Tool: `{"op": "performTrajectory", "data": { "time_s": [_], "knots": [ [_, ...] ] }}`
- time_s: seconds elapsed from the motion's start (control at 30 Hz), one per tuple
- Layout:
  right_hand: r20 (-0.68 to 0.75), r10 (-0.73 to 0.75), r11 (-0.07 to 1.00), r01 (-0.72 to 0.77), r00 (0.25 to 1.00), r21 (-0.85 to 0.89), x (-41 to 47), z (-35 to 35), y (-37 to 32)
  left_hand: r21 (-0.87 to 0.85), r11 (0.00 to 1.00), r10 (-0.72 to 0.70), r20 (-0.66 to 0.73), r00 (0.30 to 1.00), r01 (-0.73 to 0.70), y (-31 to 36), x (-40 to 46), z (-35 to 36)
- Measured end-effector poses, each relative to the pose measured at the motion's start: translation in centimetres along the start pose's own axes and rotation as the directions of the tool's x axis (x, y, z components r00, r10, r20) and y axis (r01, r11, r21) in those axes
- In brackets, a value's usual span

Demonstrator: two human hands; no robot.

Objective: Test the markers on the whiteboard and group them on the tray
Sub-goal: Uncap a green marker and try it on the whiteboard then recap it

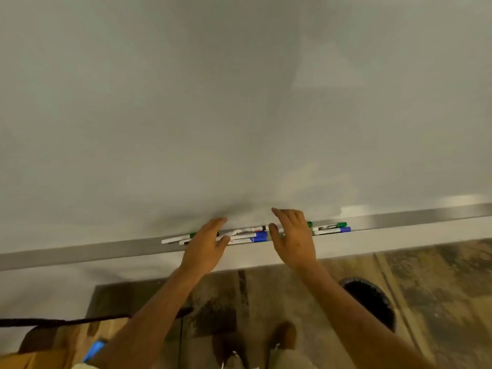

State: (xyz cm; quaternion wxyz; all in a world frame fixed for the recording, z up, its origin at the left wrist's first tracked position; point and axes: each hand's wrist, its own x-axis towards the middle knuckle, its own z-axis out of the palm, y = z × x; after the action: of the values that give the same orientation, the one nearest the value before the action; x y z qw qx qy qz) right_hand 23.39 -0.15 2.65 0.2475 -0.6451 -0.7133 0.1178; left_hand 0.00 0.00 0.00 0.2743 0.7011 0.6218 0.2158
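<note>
A blank whiteboard (213,102) fills the upper view. Along its bottom runs a long grey metal tray (93,251). Several white markers lie lengthwise on the tray: one with a green cap (177,238) at the left, blue-capped ones (249,238) in the middle, and a green-capped (331,226) and a blue-capped marker (332,231) at the right. My left hand (203,245) hovers over the left markers, fingers spread, holding nothing. My right hand (292,235) is flat over the tray's middle, fingers apart, covering part of the markers.
Below the tray is a wooden floor with my shoes (282,339). A round black bin (370,302) stands at the right. A dark cable (53,321) and a brown object with a blue item (93,348) are at the lower left.
</note>
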Motion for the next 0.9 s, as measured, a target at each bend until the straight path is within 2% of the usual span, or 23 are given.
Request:
{"op": "performTrajectory", "data": {
  "time_s": [0.17,0.3,0.6,0.7,0.8,0.9],
  "knots": [
    [0.231,0.046,0.999,-0.044,0.972,-0.015,1.6,2.4,0.1,0.141,0.983,-0.125,0.052,0.991,0.117,-4.9,2.4,2.5],
    [0.330,0.043,0.999,-0.042,0.943,-0.009,2.8,4.3,-0.1,0.233,0.964,-0.151,0.092,0.984,0.127,-7.2,4.7,5.2],
    [0.379,0.084,0.995,-0.097,0.922,0.014,2.2,6.6,2.0,0.462,0.886,-0.158,0.217,0.963,0.041,-9.8,7.3,8.6],
    [0.383,0.107,0.992,-0.126,0.917,0.025,2.3,6.7,2.7,0.445,0.895,-0.141,0.216,0.966,0.031,-10.3,7.0,8.9],
    [0.372,0.144,0.979,-0.187,0.917,0.082,3.2,6.0,3.0,0.309,0.951,-0.053,0.214,0.975,-0.016,-8.2,6.4,8.0],
    [0.371,0.227,0.921,-0.322,0.900,0.219,4.4,4.2,2.4,0.173,0.983,0.022,0.194,0.981,-0.056,-3.9,6.0,5.5]
  ]
}}
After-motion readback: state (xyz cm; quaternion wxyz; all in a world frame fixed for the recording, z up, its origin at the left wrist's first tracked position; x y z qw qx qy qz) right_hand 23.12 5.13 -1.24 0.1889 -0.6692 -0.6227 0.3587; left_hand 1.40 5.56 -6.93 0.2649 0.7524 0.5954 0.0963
